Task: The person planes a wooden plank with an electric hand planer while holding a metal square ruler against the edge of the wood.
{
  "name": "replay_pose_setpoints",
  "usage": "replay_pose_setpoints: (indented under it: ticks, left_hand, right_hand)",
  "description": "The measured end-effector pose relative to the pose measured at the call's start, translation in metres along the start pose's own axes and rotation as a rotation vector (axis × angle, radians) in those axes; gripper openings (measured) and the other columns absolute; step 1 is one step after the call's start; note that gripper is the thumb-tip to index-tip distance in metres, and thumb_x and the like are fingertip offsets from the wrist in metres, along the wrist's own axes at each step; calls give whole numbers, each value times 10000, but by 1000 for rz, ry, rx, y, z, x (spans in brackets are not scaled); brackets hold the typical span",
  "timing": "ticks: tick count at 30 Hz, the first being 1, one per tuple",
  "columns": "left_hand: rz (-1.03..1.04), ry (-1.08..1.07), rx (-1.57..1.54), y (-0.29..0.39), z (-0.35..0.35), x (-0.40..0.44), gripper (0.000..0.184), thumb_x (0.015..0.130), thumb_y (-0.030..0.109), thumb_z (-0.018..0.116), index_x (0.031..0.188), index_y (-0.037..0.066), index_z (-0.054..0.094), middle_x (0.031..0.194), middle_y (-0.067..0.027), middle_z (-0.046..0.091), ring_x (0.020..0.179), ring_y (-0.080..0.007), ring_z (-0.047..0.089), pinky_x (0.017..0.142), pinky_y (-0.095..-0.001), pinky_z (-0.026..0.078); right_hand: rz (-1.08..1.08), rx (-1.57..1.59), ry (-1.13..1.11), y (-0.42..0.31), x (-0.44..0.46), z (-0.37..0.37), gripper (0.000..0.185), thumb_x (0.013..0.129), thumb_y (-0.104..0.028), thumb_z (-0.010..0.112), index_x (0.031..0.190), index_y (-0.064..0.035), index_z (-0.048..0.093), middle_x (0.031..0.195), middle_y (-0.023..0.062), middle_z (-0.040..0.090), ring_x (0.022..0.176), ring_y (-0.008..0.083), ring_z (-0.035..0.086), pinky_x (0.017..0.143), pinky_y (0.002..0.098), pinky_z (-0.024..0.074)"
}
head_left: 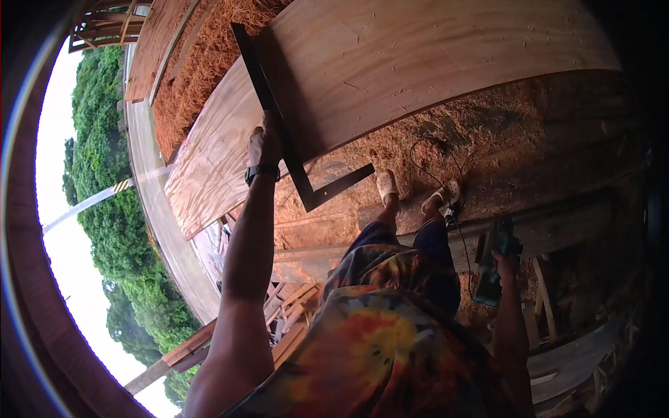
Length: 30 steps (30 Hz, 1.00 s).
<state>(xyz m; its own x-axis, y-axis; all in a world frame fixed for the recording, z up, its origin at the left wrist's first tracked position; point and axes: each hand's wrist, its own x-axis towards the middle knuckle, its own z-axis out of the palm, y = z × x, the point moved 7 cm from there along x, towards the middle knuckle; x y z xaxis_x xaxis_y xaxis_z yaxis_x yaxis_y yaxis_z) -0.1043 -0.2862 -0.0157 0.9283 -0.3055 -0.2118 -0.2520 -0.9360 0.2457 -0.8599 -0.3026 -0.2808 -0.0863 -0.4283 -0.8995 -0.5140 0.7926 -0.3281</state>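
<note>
My left hand [266, 141] is wrapped round the long arm of a dark L-shaped square [261, 83], above the edge of a wooden sheet [418, 52]. The square's corner and shorter arm hang out past the sheet's edge, over the shavings-covered ground. Down at my right side, my right hand [506, 263] grips a green power tool [497, 261]. A dark cable runs near the tool. The tool's underside is hard to make out in the shade.
Wood shavings [460, 132] cover the ground around my feet [387, 184]. Wood offcuts [293, 310] lie at the lower left of the sheet. Reddish shavings [202, 76] are heaped beyond it. A dark cable [461, 240] trails beside my right foot.
</note>
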Motion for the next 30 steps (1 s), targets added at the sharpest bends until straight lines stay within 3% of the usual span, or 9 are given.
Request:
replay_pose_setpoints:
  ticks: [4, 7, 8, 11, 13, 18, 22, 23, 30]
  left_hand:
    - [7, -45, 123, 14, 0, -16, 757, 892, 687, 508, 957, -47, 678, 997, -330, 677, 1023, -465, 649, 863, -518, 490]
    - [199, 17, 178, 24, 9, -28, 633, 838, 593, 640, 967, -26, 672, 1012, -307, 688, 1004, -447, 662, 857, -506, 512]
    - [250, 21, 136, 27, 10, -30, 432, 853, 415, 643, 958, -4, 668, 983, -269, 701, 955, -433, 670, 843, -497, 527]
    - [438, -16, 85, 20, 21, -21, 315, 858, 300, 604, 940, 2, 663, 938, -249, 699, 905, -443, 666, 806, -508, 532]
    - [448, -1, 112, 13, 23, -16, 339, 898, 307, 545, 968, 10, 692, 953, -270, 698, 960, -442, 666, 836, -499, 521]
    - [248, -38, -103, -38, -8, -20, 367, 880, 347, 654, 1027, 15, 710, 988, -255, 704, 972, -426, 666, 837, -487, 522]
    - [231, 125, -76, -124, -40, -7, 320, 952, 339, 565, 975, 42, 683, 914, -253, 690, 888, -465, 648, 736, -546, 503]
    - [187, 131, 72, -151, -51, 3, 298, 950, 324, 576, 957, 43, 675, 911, -254, 690, 887, -464, 650, 735, -549, 501]
    - [-23, 193, 157, -372, -155, 77, 330, 942, 340, 581, 1046, 50, 700, 995, -264, 694, 991, -442, 654, 835, -522, 508]
  right_hand:
    - [0, -12, 38, 6, 0, -3, 200, 809, -145, 769, 808, -3, 628, 628, 56, 602, 492, 171, 570, 475, 351, 439]
    - [-52, -50, 68, 2, -5, -4, 196, 806, -144, 767, 814, -3, 631, 640, 59, 616, 489, 168, 574, 468, 347, 440]
    - [-46, -73, 65, 1, -7, -4, 196, 805, -143, 767, 822, -3, 632, 645, 59, 621, 488, 166, 575, 466, 344, 440]
    - [-49, -91, 19, -2, -11, -1, 195, 806, -142, 765, 844, -6, 631, 655, 55, 633, 487, 160, 577, 461, 336, 437]
    - [-66, -111, 25, -2, -9, 3, 193, 811, -137, 760, 869, -8, 629, 660, 52, 630, 494, 155, 576, 464, 331, 435]
    - [-83, -60, 44, 0, -17, 16, 145, 836, -119, 731, 883, -34, 623, 664, 47, 597, 515, 177, 562, 475, 348, 431]
    - [-117, 89, 56, -5, -38, 37, 205, 846, -121, 722, 999, -43, 610, 755, 33, 588, 601, 172, 573, 507, 337, 442]
    - [-127, 138, 71, -4, -44, 44, 227, 849, -123, 720, 1030, -48, 606, 777, 28, 582, 621, 170, 573, 515, 334, 445]
    - [-153, 345, 26, 13, -71, 103, 235, 881, -101, 694, 1090, -67, 591, 817, 12, 557, 613, 137, 521, 580, 307, 448]
